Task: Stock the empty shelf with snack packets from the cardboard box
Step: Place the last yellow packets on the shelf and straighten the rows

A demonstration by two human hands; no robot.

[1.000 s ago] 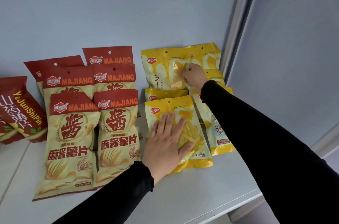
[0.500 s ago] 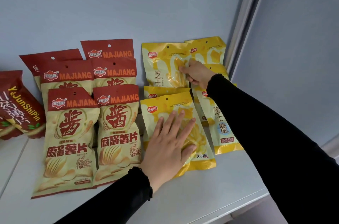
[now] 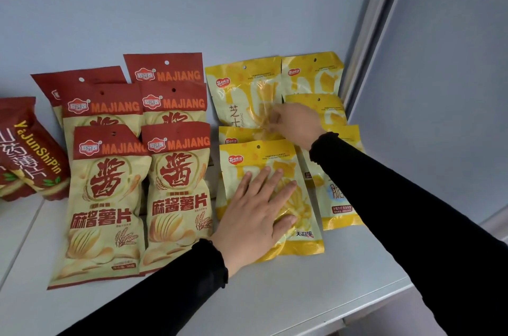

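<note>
Yellow snack packets lie in two overlapping rows at the right end of the grey shelf. My left hand rests flat, fingers straight, on the front yellow packet. My right hand reaches further back, and its blurred fingertips touch the back-left yellow packet, which leans against the rear wall. More yellow packets stand behind and under my right arm. The cardboard box is out of view.
Several red and cream MAJIANG chip packets lie overlapped to the left of the yellow ones. Dark red packets sit at the far left. A grey side panel closes the shelf on the right. The shelf's front edge runs below my arms.
My right hand has slid a little lower on the back yellow packet and its fingers have loosened from their pinch. My left hand stays pressed on the front packet.
</note>
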